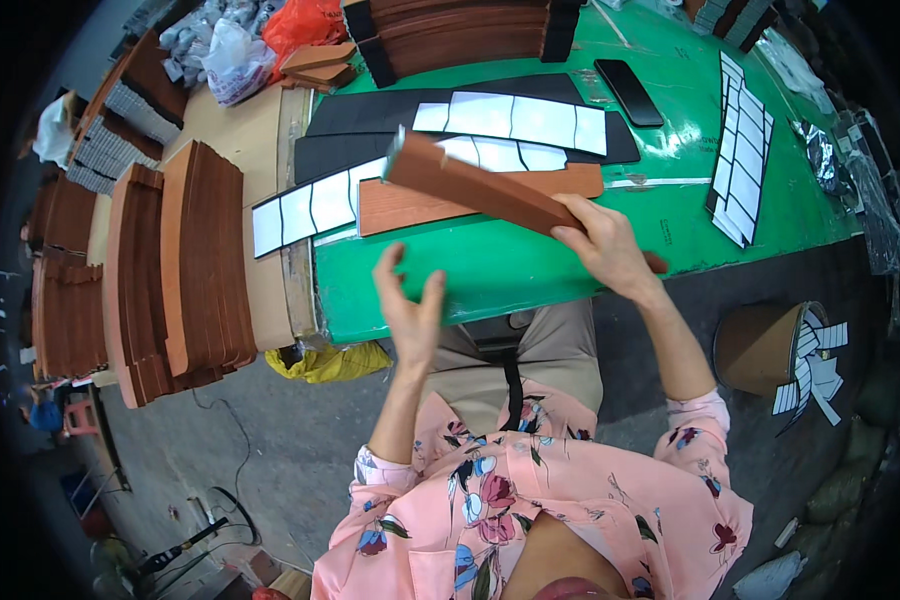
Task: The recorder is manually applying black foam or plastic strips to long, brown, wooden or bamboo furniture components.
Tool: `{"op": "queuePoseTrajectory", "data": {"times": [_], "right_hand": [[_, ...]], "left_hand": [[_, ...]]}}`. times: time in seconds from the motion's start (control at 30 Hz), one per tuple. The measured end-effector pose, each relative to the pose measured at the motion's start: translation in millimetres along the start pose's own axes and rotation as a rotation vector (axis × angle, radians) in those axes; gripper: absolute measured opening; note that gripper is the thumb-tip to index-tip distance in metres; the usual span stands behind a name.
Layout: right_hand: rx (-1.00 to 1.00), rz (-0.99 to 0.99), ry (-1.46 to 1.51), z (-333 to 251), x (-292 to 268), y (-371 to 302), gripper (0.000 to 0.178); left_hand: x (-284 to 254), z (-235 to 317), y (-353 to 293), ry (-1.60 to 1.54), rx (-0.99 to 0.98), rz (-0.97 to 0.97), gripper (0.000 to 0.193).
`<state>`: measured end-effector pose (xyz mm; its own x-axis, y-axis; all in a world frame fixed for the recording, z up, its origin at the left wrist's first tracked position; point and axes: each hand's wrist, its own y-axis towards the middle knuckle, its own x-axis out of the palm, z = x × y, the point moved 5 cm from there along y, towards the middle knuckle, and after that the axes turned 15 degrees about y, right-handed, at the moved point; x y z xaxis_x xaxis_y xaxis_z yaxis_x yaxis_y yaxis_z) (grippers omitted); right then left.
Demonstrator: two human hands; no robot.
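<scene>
My right hand (pixel 607 243) is closed around the near end of a brown wood-grain board (pixel 470 187), held tilted above the green tabletop (pixel 500 262). Its far end points up and to the left. My left hand (pixel 408 305) hovers over the table's near edge, holding nothing, its fingers apart. Beneath the raised board lies another reddish-brown board (pixel 410 207), partly covered from view. White backing strips (pixel 530 120) marked with dark lines rest on black curved pieces (pixel 355 115) just beyond. A further white strip (pixel 305 213) reaches left from under the boards.
Curved brown boards stand stacked at left (pixel 205 260). A strapped stack (pixel 460 40) sits at the back, near a black phone (pixel 628 93). White-lined sheets (pixel 740 150) lie on the right. Below them, a brown bin (pixel 755 345) holds scraps. Plastic bags (pixel 238 62) fill the back left.
</scene>
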<state>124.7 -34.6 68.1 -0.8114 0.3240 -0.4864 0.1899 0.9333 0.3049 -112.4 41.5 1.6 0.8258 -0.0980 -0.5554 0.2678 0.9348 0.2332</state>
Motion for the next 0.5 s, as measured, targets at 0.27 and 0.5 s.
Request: {"op": "queuePoseTrajectory", "data": {"times": [0.27,0.5], "right_hand": [[0.09,-0.323,-0.219,45.8,12.6,-7.8,0.032],[0.085,-0.472,0.108,35.1,7.6,49.1,0.028]], "left_hand": [[0.3,-20.1,29.5,0.097,0.057,-0.106,0.065],[10.5,-31.5,31.4,0.058,0.128,-0.055,0.032]]}}
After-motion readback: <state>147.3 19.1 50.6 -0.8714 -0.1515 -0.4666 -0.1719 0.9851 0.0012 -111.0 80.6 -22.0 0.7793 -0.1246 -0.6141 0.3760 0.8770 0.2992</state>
